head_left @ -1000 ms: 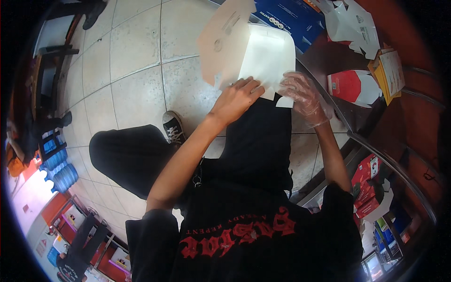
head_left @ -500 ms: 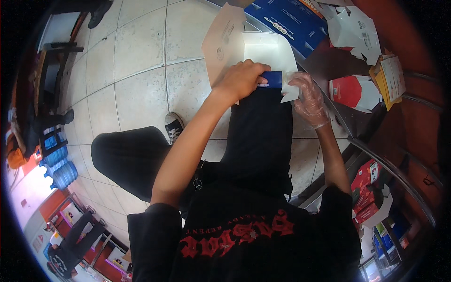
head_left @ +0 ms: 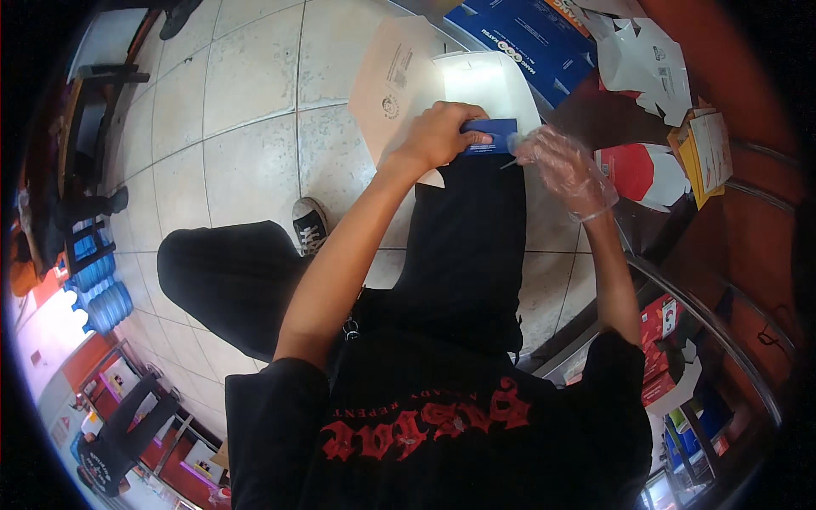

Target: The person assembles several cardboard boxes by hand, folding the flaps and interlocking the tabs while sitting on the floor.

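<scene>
A partly folded cardboard food box [head_left: 480,81] rests over my right knee, its pale inside facing up. Its wide lid flap [head_left: 393,85] spreads out to the left, and a dark blue panel [head_left: 493,127] shows on the near side. My bare left hand [head_left: 444,136] is closed on that near wall, with the thumb over the blue panel. At the near right corner of the box is my right hand [head_left: 565,166], in a clear loose plastic glove. Its fingers are pinched together at the edge of the blue panel and slightly blurred.
To the right, a dark tabletop [head_left: 625,119] bears a flat blue carton [head_left: 523,42], white cut-out cartons [head_left: 650,64], a red and white box [head_left: 637,174] and yellow packets [head_left: 705,153]. A metal rail [head_left: 722,327] runs below. Blue water jugs [head_left: 106,306] stand far left on the tiled floor.
The white corner flap by my right hand no longer sticks out, and the right fingers have moved to the blue panel's edge. The box has shifted slightly, still in my left hand.
</scene>
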{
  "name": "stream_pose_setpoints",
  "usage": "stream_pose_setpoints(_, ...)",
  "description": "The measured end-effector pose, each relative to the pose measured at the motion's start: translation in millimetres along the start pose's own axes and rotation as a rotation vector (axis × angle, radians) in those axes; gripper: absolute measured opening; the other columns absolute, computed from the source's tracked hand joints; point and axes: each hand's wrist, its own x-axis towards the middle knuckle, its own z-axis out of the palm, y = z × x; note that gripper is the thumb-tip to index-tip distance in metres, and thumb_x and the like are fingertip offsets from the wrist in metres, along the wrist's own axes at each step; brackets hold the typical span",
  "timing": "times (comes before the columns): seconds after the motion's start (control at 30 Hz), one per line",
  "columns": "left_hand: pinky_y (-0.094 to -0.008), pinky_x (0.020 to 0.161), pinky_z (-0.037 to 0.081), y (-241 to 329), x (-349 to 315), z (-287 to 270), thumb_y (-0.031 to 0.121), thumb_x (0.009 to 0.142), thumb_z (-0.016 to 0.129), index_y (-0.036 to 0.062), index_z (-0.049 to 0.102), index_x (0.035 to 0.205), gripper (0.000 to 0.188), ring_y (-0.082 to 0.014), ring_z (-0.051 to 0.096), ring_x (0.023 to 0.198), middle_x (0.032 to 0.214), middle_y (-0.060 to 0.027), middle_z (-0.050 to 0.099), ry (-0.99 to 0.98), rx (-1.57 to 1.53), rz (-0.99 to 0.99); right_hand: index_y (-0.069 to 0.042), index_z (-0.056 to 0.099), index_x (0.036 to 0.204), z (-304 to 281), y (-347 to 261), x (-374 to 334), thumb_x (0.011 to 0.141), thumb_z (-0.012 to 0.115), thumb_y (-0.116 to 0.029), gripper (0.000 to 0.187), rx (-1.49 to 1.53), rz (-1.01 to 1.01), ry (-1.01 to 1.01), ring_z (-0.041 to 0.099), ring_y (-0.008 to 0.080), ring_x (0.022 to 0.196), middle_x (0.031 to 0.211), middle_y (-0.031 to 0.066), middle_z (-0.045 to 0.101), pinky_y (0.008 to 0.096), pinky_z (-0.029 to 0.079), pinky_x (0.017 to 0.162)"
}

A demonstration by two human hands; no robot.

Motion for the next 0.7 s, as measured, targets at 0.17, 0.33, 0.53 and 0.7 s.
stream_pose_setpoints(0.17,-0.0332,0.069,0.051,4,-15,12,0.013,0.096,0.067,0.0033,0.075,0.111,0.02,-0.0179,0.065,0.075,0.094,-0.0135,0.074,0.106,-0.404,-0.175,-0.001,0.069,0.099,13,-15,19,0.081,0.068,0.009,0.021,0.042,0.135,0.138,0.067,0.0305,0.09,0.097,0.0126,0.068,0.0387,0.055,0.078)
stream_pose_setpoints(0.33,-0.0362,0.081,0.053,18,-20,7,0.01,0.094,0.069,0.0022,0.076,0.109,0.018,-0.0255,0.07,0.082,0.095,-0.0209,0.075,0.111,-0.384,-0.324,-0.002,0.07,0.097,35,-24,23,0.083,0.068,0.007,0.017,-0.086,0.307,0.392,0.068,0.0298,0.091,0.092,0.0131,0.068,0.0393,0.055,0.077)
stream_pose_setpoints(0.53,-0.0342,0.061,0.052,7,-22,12,0.015,0.097,0.067,0.001,0.075,0.112,0.023,-0.0166,0.067,0.071,0.092,-0.0149,0.076,0.216,-0.291,-0.065,-0.004,0.069,0.097,45,-14,21,0.08,0.066,0.007,0.021,-0.151,0.097,0.347,0.067,0.0301,0.088,0.092,0.0111,0.068,0.0414,0.054,0.075)
stream_pose_setpoints(0.7,-0.0346,0.06,0.052,6,-20,15,0.015,0.097,0.067,0.0002,0.074,0.114,0.023,-0.0166,0.065,0.064,0.092,-0.0158,0.075,0.272,-0.256,0.016,-0.006,0.064,0.105,50,-9,27,0.078,0.062,0.009,0.031,-0.328,0.087,0.221,0.065,0.0302,0.09,0.095,0.01,0.065,0.0441,0.052,0.074)
